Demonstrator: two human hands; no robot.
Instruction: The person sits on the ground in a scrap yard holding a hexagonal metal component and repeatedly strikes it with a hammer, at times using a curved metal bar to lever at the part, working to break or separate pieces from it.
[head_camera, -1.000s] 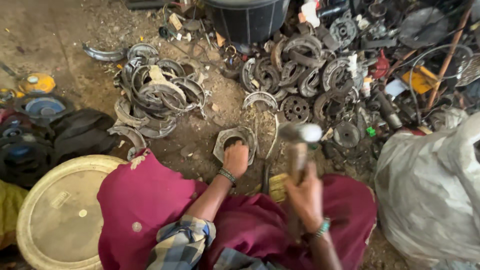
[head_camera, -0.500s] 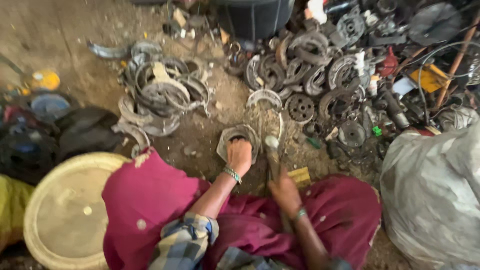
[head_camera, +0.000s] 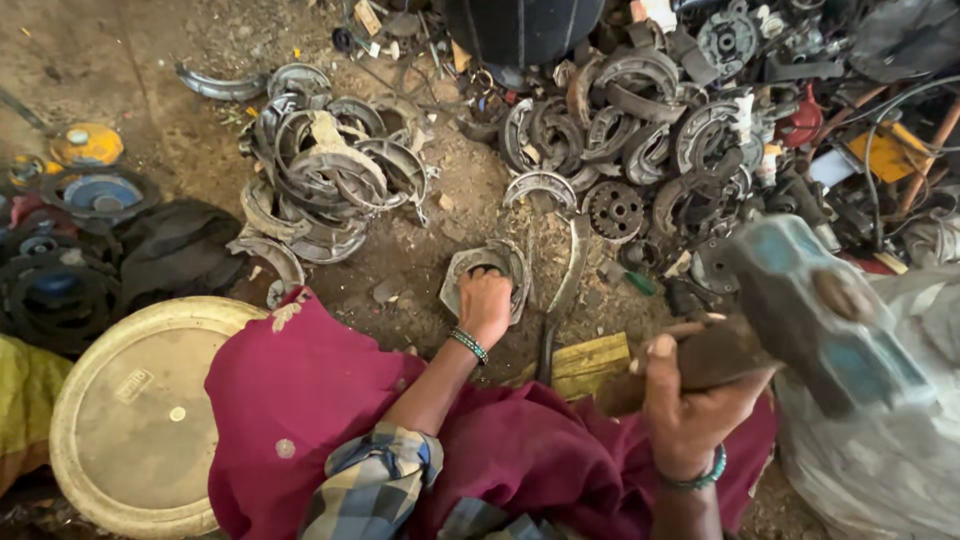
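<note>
The left hand (head_camera: 487, 302) is closed, gripping the near edge of a curved metal brake shoe (head_camera: 484, 268) that lies on the dirt floor (head_camera: 150, 90) just beyond the person's knees. A beaded bracelet (head_camera: 467, 345) sits at that wrist. The right hand (head_camera: 690, 395) is wrapped tight around the wooden handle of a hammer (head_camera: 820, 315), whose blocky, blue-tinged head is raised close to the camera at the right (blurred, so its surface detail cannot be made out). A green bangle (head_camera: 695, 478) circles the right wrist.

Between the two hands a long dark metal bar (head_camera: 563, 295) lies on the floor, running from near to far, and a small yellowish wooden block (head_camera: 590, 362) rests just right of its near end. The person's lap is covered in maroon cloth (head_camera: 300, 400), with a checked sleeve (head_camera: 375, 480) at the near edge.

Farther out, a heap of worn brake shoes (head_camera: 330, 180) lies to the far left of the held shoe, and a bigger pile of brake shoes, gears and hubs (head_camera: 650, 140) spreads across the far right. A toothed sprocket (head_camera: 613, 209) sits at the pile's near edge. A round cream-coloured metal lid (head_camera: 130, 410) lies near left, touching the maroon cloth. A pale woven sack (head_camera: 880, 460) fills the near right.
</note>
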